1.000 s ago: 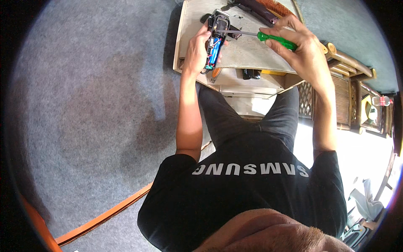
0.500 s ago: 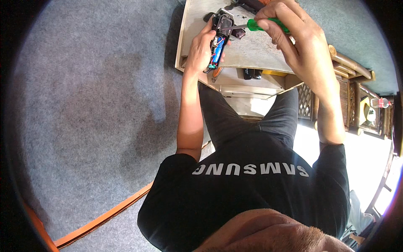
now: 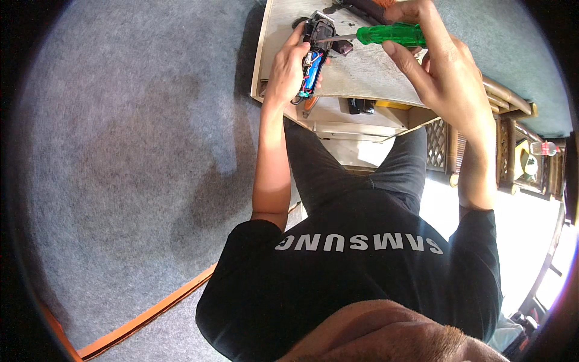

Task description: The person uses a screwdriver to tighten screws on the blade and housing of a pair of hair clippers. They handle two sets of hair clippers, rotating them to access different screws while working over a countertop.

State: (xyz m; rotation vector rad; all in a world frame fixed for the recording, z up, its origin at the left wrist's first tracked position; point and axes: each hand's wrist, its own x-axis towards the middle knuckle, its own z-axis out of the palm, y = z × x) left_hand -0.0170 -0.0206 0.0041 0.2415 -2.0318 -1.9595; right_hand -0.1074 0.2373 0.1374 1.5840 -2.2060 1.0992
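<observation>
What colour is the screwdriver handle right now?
The screwdriver handle is green; the head view, the only one here, shows it best.

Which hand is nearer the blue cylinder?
Left. The left hand is just left of the cylinder, holding the device around it; the right hand, gripping the screwdriver, is farther right.

Grey carpet (image 3: 132, 139) spreads across the left side, crossed low down by an orange strip (image 3: 151, 308). Under the top of the table (image 3: 374, 75), an open compartment (image 3: 330, 116) holds small black objects (image 3: 354, 106) beside a yellow strip (image 3: 392, 105). Bamboo furniture (image 3: 512, 102) stands at right, near a clear bottle (image 3: 546, 148) with a red band.
</observation>
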